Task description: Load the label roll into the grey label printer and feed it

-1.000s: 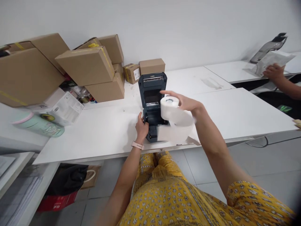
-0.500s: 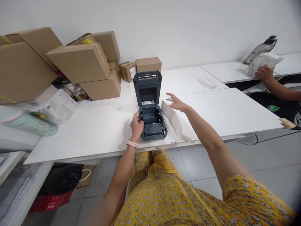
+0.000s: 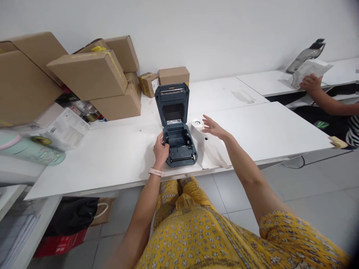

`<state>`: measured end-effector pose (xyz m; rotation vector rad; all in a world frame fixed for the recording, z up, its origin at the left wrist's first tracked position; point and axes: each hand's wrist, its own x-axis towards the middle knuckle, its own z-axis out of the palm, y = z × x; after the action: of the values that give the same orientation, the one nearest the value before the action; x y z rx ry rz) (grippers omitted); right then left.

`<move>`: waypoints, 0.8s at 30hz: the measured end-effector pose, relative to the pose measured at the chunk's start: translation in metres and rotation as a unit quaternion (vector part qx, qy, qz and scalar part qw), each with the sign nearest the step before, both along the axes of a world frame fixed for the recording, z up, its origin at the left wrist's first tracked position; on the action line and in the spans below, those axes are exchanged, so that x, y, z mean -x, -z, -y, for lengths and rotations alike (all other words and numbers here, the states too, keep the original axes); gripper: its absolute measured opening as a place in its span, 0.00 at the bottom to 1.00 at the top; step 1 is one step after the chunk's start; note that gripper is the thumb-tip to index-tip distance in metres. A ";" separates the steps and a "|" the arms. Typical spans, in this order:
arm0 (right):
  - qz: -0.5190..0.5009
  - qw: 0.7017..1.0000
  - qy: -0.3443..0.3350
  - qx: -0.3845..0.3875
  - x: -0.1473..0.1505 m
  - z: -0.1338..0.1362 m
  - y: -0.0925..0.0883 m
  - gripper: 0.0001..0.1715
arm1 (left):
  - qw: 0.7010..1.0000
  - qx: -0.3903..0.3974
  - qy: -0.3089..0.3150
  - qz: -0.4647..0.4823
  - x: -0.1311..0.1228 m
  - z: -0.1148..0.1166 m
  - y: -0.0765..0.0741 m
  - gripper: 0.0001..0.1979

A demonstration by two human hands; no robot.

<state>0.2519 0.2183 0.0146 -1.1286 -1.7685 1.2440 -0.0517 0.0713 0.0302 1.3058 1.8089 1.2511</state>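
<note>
The left hand (image 3: 161, 151) is curled, the right hand (image 3: 214, 128) loosely spread.

The printer (image 3: 179, 153) is dark matt plastic, with a shiny metal strip (image 3: 172, 91) across its lid (image 3: 171, 100). The roll (image 3: 198, 127) is smooth paper. The table (image 3: 120, 153) has a smooth, faintly glossy top; the boxes (image 3: 86, 73) are matt cardboard. The clothes (image 3: 196, 228) are printed cloth; the flask (image 3: 33, 148), blurred, seems smooth.

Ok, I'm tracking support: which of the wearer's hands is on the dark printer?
The left hand, wearing a pink wristband; the right hand is beside the white roll, off the printer.
</note>
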 end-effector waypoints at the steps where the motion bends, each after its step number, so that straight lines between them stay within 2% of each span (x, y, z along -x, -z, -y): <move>1: -0.017 1.000 0.013 0.023 -0.010 0.009 0.002 0.64 | 1.000 -0.001 -0.001 0.000 0.000 0.000 0.001 0.37; 5: -0.051 0.995 0.011 0.086 -0.033 0.053 0.016 0.42 | 1.000 0.003 -0.003 -0.015 -0.001 -0.001 0.000 0.36; 8: -0.031 0.994 -0.015 0.104 -0.024 0.076 0.024 0.36 | 0.999 0.011 -0.002 -0.030 -0.002 0.001 -0.005 0.37; 11: -0.049 0.994 -0.021 0.093 -0.014 0.085 0.021 0.34 | 0.999 0.017 0.001 -0.037 -0.003 0.002 -0.010 0.37; 14: -0.092 0.993 -0.007 0.067 -0.022 0.091 -0.006 0.37 | 0.999 0.024 0.001 -0.049 -0.003 0.003 -0.011 0.37; 16: -0.111 0.993 0.006 0.038 -0.030 0.098 -0.038 0.39 | 0.998 0.025 0.002 -0.054 -0.003 0.003 -0.011 0.37; 18: -0.107 0.994 -0.017 -0.014 -0.026 0.105 -0.075 0.40 | 0.998 0.025 0.003 -0.058 -0.003 0.002 -0.010 0.38; 20: -0.054 0.991 -0.093 -0.084 -0.004 0.106 -0.109 0.41 | 0.998 0.028 0.001 -0.059 -0.003 0.002 -0.011 0.39; 21: -0.005 0.983 -0.142 -0.118 0.013 0.104 -0.121 0.38 | 0.998 0.029 0.000 -0.059 -0.003 0.002 -0.011 0.39; 22: 0.054 0.970 -0.175 -0.158 0.034 0.099 -0.129 0.33 | 0.998 0.029 -0.001 -0.057 -0.004 0.003 -0.011 0.39; 24: 0.216 0.925 -0.226 -0.217 0.079 0.085 -0.132 0.26 | 0.998 0.027 -0.002 -0.050 -0.004 0.003 -0.012 0.38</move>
<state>0.1725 0.1330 0.1462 -0.7914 -2.5919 0.7980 -0.0476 0.0680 0.0421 1.3563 1.9027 1.1486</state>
